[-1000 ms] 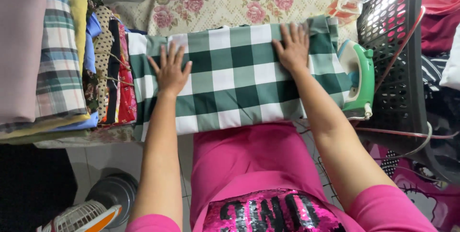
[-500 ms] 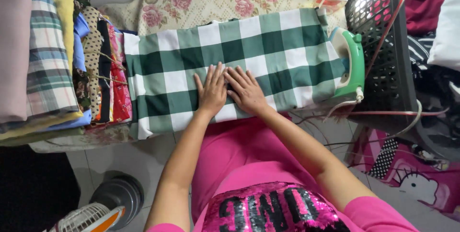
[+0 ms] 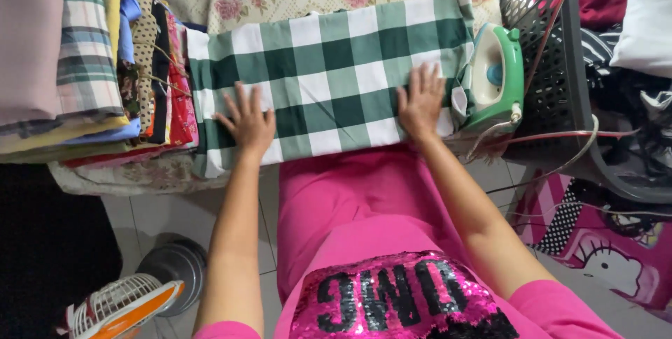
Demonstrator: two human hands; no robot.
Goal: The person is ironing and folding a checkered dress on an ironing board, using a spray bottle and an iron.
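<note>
My right hand (image 3: 422, 101) sits just beside the iron (image 3: 495, 76) at three o'clock; I judge a slip that way could burn me or knock it. Both hands lie flat, fingers spread, gripping nothing, my left hand (image 3: 248, 122) at nine o'clock on the checked cloth (image 3: 329, 66) across the board.
</note>
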